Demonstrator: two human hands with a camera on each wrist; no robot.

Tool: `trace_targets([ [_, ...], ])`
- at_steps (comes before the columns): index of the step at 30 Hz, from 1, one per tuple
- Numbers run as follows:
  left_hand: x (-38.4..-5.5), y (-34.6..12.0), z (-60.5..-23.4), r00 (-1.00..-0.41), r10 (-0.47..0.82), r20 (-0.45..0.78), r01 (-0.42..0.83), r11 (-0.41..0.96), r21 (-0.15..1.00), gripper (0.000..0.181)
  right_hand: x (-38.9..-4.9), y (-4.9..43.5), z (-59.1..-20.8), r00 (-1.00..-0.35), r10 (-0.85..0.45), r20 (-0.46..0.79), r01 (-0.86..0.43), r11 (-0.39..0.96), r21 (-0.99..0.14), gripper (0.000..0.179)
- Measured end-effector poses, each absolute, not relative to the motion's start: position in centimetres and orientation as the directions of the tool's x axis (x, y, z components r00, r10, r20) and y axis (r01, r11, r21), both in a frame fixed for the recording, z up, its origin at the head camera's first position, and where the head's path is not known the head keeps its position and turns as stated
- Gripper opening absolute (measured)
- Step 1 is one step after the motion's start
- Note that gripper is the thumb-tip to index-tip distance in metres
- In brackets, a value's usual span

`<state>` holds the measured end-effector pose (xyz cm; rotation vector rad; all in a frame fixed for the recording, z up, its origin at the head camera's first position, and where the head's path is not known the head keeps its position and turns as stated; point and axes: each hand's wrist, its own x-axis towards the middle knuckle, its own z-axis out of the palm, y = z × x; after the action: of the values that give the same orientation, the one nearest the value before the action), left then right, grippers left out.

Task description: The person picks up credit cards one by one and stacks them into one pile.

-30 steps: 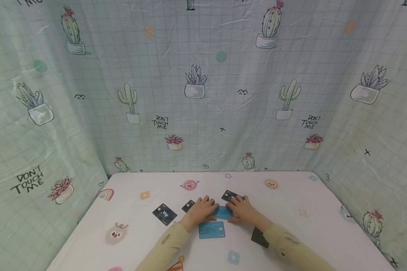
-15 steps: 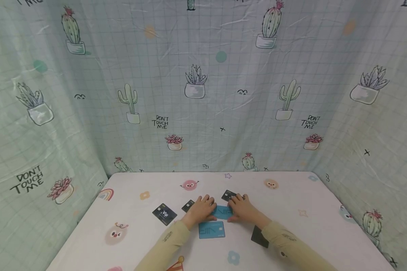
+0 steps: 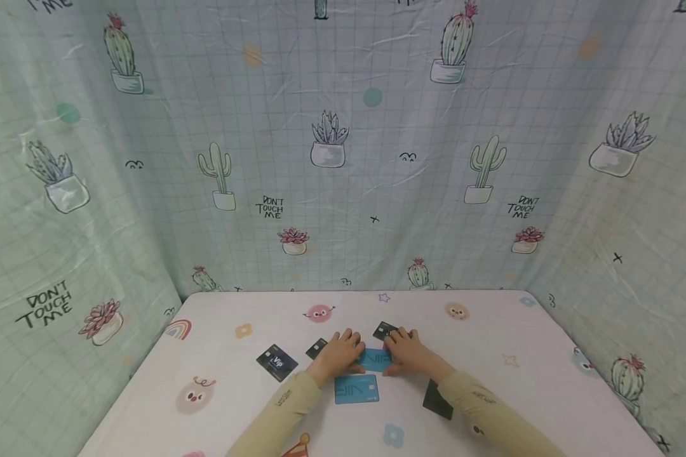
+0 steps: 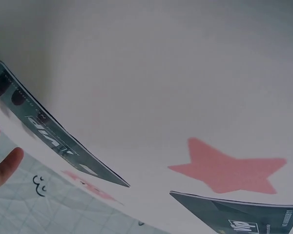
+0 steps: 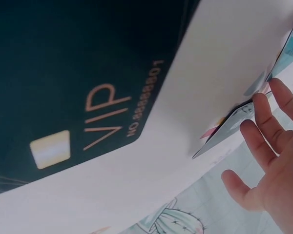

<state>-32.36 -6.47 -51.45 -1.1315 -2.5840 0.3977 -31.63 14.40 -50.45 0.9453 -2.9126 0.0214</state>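
A blue VIP card (image 3: 375, 360) lies on the table between my hands. My left hand (image 3: 340, 351) holds its left end, with thumb and forefinger at the edges. My right hand (image 3: 409, 351) grips the right end likewise, its other fingers over a black card (image 3: 384, 330) behind. In the right wrist view the blue card (image 5: 290, 46) shows beyond the spread fingers (image 5: 256, 144). A second blue card (image 3: 357, 388) lies just in front. Beside my left hand is a dark card (image 3: 316, 347), partly hidden; the left wrist view shows it (image 4: 53, 136) at the left.
Another black card (image 3: 277, 362) printed "Vip" lies further left. A dark card (image 3: 437, 401) is partly under my right sleeve; it fills much of the right wrist view. The white table (image 3: 526, 400) has printed cartoon figures, and a cactus-patterned curtain (image 3: 343, 190) hangs around it.
My right hand has shifted slightly to the right along the blue card, showing more of its right end. The left hand and the other cards stay in place.
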Motion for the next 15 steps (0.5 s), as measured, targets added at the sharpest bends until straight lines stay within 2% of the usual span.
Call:
trace_targets([
  [15, -32.02, -6.10, -50.85, -0.674, 0.733, 0.091, 0.663, 0.655, -0.362, 0.052, -31.57, 14.12, -50.19, -0.830, -0.556, 0.042, -0.557, 0.830, -0.021, 0.053],
])
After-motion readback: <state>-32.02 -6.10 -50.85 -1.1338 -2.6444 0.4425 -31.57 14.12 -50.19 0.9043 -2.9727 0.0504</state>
